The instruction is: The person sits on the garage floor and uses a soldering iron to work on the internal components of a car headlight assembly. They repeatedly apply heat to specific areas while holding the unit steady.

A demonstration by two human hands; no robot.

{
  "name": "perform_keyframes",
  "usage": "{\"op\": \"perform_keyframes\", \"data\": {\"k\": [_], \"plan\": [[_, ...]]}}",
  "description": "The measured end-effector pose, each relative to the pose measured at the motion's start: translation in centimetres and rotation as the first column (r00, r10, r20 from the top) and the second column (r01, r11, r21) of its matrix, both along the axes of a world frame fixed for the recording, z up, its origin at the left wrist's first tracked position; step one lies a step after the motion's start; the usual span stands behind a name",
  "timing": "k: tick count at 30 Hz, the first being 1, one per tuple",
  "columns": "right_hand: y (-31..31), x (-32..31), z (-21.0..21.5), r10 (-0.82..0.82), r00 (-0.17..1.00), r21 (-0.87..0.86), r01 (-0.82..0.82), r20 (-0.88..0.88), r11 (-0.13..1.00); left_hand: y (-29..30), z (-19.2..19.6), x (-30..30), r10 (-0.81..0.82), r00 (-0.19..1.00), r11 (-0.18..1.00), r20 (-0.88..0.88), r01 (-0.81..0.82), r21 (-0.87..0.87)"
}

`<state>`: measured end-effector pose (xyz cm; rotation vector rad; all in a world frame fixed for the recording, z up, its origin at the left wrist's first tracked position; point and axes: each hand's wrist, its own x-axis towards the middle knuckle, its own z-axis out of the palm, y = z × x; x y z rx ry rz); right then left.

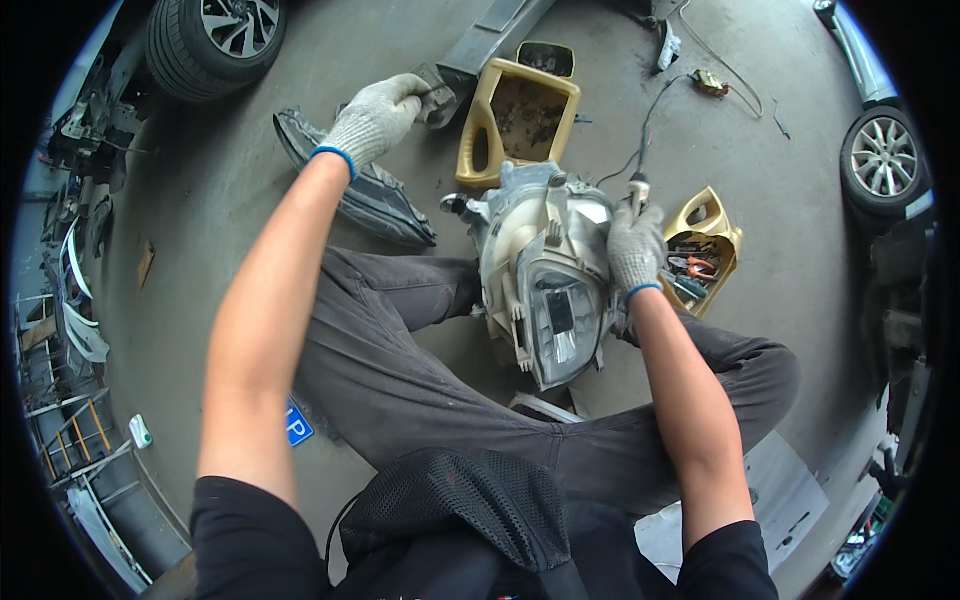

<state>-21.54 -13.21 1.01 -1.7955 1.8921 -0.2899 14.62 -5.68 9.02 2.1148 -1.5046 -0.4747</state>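
Grey workshop floor (190, 300) all around, with a car wheel (215, 42) well beyond the headlight (512, 235) to the left. Between the spread legs (390, 370), for the headlight, with its lens (565, 330) toward the body. Beyond it to the left, with gloved fingers closed on a dark grey piece (440, 98): left hand (375, 122). At its right edge, with fingers wrapped round a corded tool (639, 188): right hand (637, 248). Just beyond it, a cut-open canister (485, 110); to its right, a tool-filled canister (733, 242). Apparently already dismounted, with lens seemingly in place; remaining work impossible to gauge.
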Motion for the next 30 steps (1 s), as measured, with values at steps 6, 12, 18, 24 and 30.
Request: {"op": "perform_keyframes", "data": {"k": [6,12,18,24,30], "plan": [[1.2,0.9,9.2,0.261,0.946,-0.059,-0.255,0.192,0.965,6.4,1.7,-3.5,-0.347,0.937,0.841,0.041,0.292,0.456],[7.0,0.7,13.0,0.662,0.74,0.045,-0.67,0.117,0.741,6.2,-0.3,-5.4,-0.361,0.932,0.681,-0.011,0.272,0.68],[3.6,1.0,20.9,0.614,0.78,-0.301,-0.56,0.122,0.772,6.6,-1.3,-3.4,-0.467,0.878,0.696,0.104,0.293,0.655],[6.8,2.7,22.3,0.582,0.771,0.036,-0.61,0.26,0.792,6.0,-1.5,-4.5,-0.783,0.567,0.523,0.254,0.379,0.764],[9.3,2.0,14.9,-0.022,0.437,0.288,-0.555,0.899,0.781,6.3,-1.7,-4.9,-0.555,0.802,0.698,0.221,0.305,0.647]]}}
